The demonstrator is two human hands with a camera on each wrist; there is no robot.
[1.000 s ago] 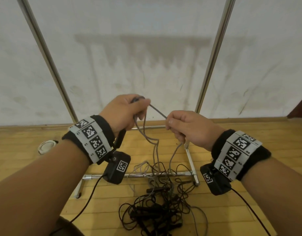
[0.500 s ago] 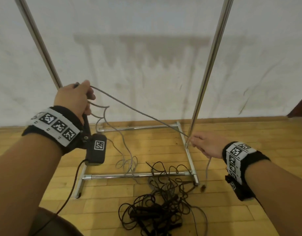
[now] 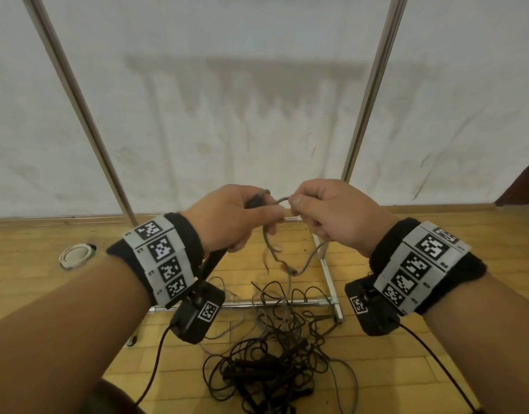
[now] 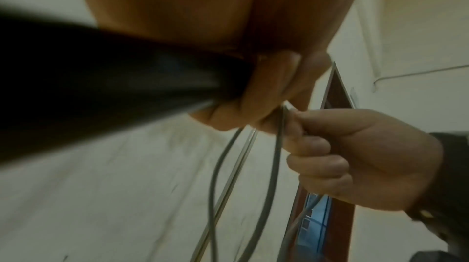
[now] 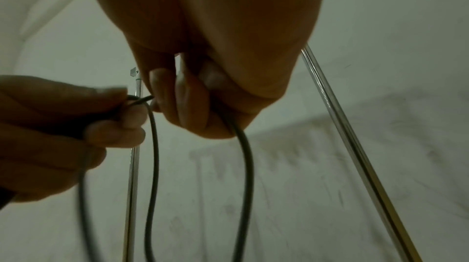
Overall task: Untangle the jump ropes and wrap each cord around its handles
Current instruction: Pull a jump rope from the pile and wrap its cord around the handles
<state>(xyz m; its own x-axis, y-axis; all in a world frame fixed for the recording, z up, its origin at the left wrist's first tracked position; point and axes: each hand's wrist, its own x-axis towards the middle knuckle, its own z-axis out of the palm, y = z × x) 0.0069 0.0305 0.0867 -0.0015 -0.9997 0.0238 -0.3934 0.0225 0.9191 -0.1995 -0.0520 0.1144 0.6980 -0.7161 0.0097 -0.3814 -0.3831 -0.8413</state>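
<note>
My left hand (image 3: pixel 242 216) grips a black jump-rope handle (image 3: pixel 211 264), whose lower end sticks out below the palm, and holds loops of grey cord (image 3: pixel 269 243) against it. My right hand (image 3: pixel 323 216) pinches the same grey cord (image 5: pixel 245 158) just beside the left fingers. The two hands nearly touch at chest height. Grey loops hang below them toward the floor. In the left wrist view the black handle (image 4: pixel 101 77) fills the left side and the grey cord (image 4: pixel 277 146) runs past my right hand (image 4: pixel 355 158). A tangled pile of black ropes (image 3: pixel 266 372) lies on the floor.
A chrome rack frame stands ahead, with slanted poles (image 3: pixel 367 94) and base bars (image 3: pixel 328 273) on the wooden floor (image 3: pixel 436 264) near the tangle. A white wall (image 3: pixel 257 115) is behind it. A small white coiled cord (image 3: pixel 75 255) lies at the left.
Half a second ago my hands were spread wide, left raised and right low with the grey cord stretched between them. Now they have come together at the centre.
</note>
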